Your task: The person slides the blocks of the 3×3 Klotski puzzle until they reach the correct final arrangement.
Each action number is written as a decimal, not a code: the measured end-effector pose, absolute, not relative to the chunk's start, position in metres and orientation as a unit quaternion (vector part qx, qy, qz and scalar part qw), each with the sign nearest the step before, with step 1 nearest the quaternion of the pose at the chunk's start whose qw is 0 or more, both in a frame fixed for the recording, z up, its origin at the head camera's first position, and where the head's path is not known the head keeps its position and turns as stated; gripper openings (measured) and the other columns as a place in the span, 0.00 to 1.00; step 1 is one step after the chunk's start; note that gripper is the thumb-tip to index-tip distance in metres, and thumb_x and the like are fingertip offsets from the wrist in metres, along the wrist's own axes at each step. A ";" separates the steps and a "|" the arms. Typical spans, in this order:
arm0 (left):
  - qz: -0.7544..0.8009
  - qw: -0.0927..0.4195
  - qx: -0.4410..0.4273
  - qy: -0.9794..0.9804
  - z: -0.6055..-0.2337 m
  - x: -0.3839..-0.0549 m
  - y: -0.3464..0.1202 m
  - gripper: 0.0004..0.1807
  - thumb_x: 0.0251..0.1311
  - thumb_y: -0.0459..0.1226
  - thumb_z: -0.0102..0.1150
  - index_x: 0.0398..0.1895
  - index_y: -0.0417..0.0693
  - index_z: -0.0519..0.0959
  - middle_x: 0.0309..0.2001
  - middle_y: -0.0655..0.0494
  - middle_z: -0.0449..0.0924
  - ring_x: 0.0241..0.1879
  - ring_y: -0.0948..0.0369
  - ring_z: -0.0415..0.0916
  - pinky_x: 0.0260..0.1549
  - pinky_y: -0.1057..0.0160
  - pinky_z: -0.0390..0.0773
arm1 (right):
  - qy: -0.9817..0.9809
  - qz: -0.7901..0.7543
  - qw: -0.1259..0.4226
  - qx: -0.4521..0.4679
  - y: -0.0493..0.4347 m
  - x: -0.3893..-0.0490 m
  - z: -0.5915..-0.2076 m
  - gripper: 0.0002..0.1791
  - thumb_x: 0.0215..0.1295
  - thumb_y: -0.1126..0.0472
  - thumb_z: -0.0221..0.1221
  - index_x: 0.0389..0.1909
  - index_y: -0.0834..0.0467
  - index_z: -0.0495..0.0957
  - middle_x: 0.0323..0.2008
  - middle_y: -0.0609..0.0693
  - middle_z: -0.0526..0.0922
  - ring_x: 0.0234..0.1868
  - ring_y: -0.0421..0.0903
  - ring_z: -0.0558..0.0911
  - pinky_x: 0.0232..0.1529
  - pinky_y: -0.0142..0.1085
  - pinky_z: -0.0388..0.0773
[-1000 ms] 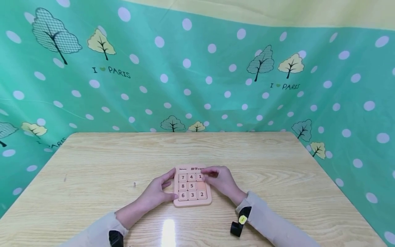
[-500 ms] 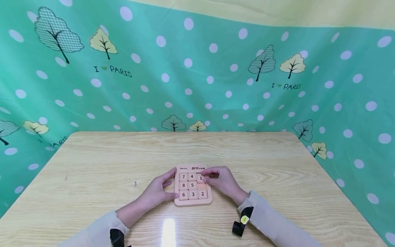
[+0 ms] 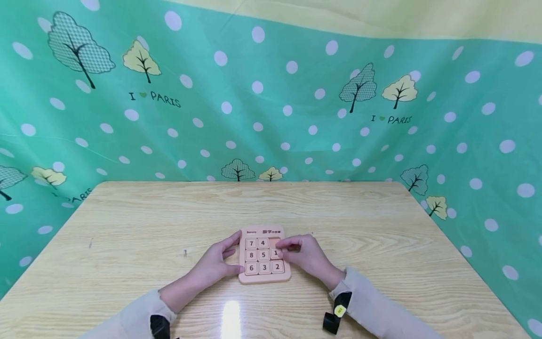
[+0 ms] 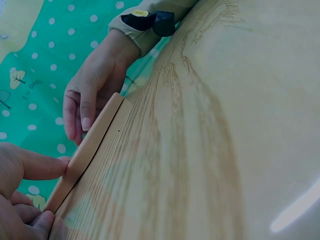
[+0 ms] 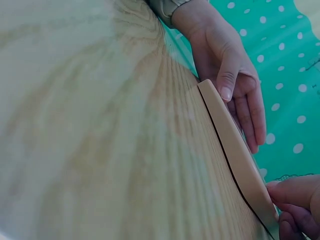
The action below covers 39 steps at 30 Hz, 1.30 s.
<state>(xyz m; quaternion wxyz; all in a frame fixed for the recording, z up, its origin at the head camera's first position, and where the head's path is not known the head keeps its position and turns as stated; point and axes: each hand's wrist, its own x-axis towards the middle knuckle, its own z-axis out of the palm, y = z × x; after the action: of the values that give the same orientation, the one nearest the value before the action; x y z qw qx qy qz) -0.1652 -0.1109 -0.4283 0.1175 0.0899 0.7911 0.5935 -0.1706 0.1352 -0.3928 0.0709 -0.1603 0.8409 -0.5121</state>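
Note:
A pink sliding number puzzle (image 3: 264, 278) lies flat on the wooden table. Its top row shows 7, 4 and a bare slot (image 3: 274, 241) at right; 8, 5 and 1 fill the middle, with 6, 3 and 2 below. My left hand (image 3: 209, 266) holds the puzzle's left side, index finger near the upper corner and thumb near the lower one. My right hand (image 3: 311, 259) pinches the number 1 tile (image 3: 275, 253) between thumb and index finger; its fingertips partly cover that tile. Both wrist views show the board's side edge (image 4: 92, 145), but not its face.
The light wood table (image 3: 148, 212) stretches around the puzzle on every side. Behind and beside it hangs a green dotted cloth (image 3: 254, 117) with printed trees. Black straps (image 3: 340, 301) circle both wrists, and a bright reflection (image 3: 231, 320) lies near the front.
My right hand has moved the number 1 tile down from the top right slot to the middle row, baring the top right slot. The left hand stays in place.

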 end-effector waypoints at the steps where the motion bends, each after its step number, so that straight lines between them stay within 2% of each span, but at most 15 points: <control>1: 0.594 0.117 0.089 0.791 -0.429 -0.165 -0.111 0.49 0.43 0.27 0.70 0.70 0.38 0.56 0.69 0.40 0.58 0.64 0.41 0.61 0.65 0.50 0.64 | 0.842 -0.511 0.071 -0.159 0.135 -0.170 -0.392 0.11 0.54 0.71 0.64 0.39 0.68 0.82 0.39 0.61 0.84 0.39 0.50 0.81 0.38 0.26 0.78; 14: 0.595 0.118 0.083 0.791 -0.429 -0.164 -0.113 0.48 0.43 0.28 0.70 0.71 0.39 0.56 0.68 0.40 0.59 0.64 0.41 0.61 0.64 0.51 0.65 | 0.834 -0.527 0.067 -0.151 0.131 -0.168 -0.394 0.10 0.54 0.71 0.63 0.38 0.69 0.82 0.38 0.62 0.84 0.37 0.50 0.81 0.35 0.25 0.78; 25: 0.596 0.118 0.078 0.790 -0.429 -0.163 -0.112 0.49 0.43 0.28 0.70 0.70 0.39 0.56 0.68 0.41 0.60 0.64 0.41 0.61 0.64 0.50 0.64 | 0.803 -0.574 0.067 -0.144 0.122 -0.182 -0.403 0.11 0.55 0.72 0.62 0.39 0.70 0.81 0.40 0.63 0.83 0.34 0.43 0.77 0.34 0.24 0.75; 34: 0.596 0.118 0.085 0.790 -0.428 -0.163 -0.112 0.49 0.43 0.28 0.70 0.70 0.39 0.56 0.68 0.41 0.59 0.64 0.41 0.62 0.65 0.50 0.64 | 0.803 -0.572 0.065 -0.154 0.116 -0.187 -0.399 0.12 0.55 0.71 0.62 0.41 0.70 0.80 0.42 0.63 0.82 0.38 0.47 0.78 0.38 0.26 0.76; 39: 0.595 0.122 0.092 0.789 -0.427 -0.164 -0.113 0.49 0.44 0.29 0.70 0.71 0.39 0.55 0.69 0.40 0.58 0.64 0.41 0.61 0.65 0.49 0.63 | 0.799 -0.576 0.064 -0.159 0.114 -0.192 -0.404 0.12 0.55 0.72 0.62 0.42 0.70 0.80 0.42 0.63 0.83 0.39 0.50 0.79 0.36 0.25 0.77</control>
<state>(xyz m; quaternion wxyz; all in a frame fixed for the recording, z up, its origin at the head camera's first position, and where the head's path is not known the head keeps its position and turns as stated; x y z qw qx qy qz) -0.1639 -0.1126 -0.4273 0.1220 0.0917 0.7892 0.5948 -0.1920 0.1142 -0.4043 0.0638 -0.1594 0.7994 -0.5758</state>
